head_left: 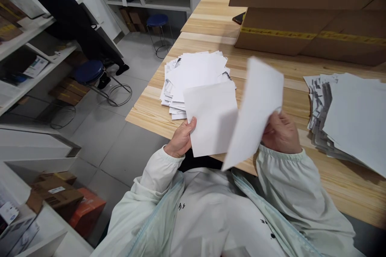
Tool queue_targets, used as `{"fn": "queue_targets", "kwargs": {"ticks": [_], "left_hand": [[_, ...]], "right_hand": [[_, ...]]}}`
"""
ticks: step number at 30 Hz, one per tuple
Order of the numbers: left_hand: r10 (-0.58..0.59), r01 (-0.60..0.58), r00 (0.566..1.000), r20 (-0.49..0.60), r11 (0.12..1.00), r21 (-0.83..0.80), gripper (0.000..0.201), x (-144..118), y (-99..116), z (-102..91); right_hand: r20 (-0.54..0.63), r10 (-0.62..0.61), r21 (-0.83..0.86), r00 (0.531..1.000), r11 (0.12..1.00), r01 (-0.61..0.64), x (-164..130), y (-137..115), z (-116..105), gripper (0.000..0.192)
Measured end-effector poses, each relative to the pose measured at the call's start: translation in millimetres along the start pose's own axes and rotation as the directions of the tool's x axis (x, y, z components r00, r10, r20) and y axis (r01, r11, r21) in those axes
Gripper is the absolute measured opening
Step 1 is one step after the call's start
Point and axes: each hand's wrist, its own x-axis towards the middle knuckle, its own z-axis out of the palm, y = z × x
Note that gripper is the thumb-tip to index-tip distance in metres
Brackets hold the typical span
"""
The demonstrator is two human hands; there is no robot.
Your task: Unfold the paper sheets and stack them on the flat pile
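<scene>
My left hand [181,137] grips the lower left edge of a blank white paper sheet [212,116], thumb on top. In my right hand [281,131] is a second white sheet [256,108], tilted up and a little blurred; the fingers behind it are partly hidden. The two sheets are close together in front of my body, over the table's near edge. Just beyond the left sheet lies an uneven stack of papers [197,66], some with dark print showing at the edges. To the right of my right hand sits a larger, fanned pile of papers [358,116].
A big cardboard box [280,28] with yellow tape stands at the back of the wooden table [163,104]. A dark flat object [239,17] lies beside it. Blue stools [89,71], shelves [72,50] and a person [72,16] are on the left.
</scene>
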Motion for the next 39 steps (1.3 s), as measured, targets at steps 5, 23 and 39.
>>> {"fn": "queue_targets", "kwargs": {"ticks": [5,23,39], "left_hand": [[-0.002,0.002,0.999,0.052,1.0,-0.002,0.058,1,-9,10.3],[0.294,-0.488,0.853,0.431,0.745,0.456,0.047,-11,31,42.9],[0.359,-0.455,0.888,0.287,0.775,0.439,0.039,-13,14,46.6]], "right_hand": [[-0.01,-0.1,-0.259,0.995,0.961,0.094,-12,12,20,0.029],[0.152,-0.318,-0.147,0.936,0.929,0.339,-18,-6,26,0.012],[0.064,-0.356,-0.219,0.932,0.906,0.362,-27,-10,27,0.029]]}}
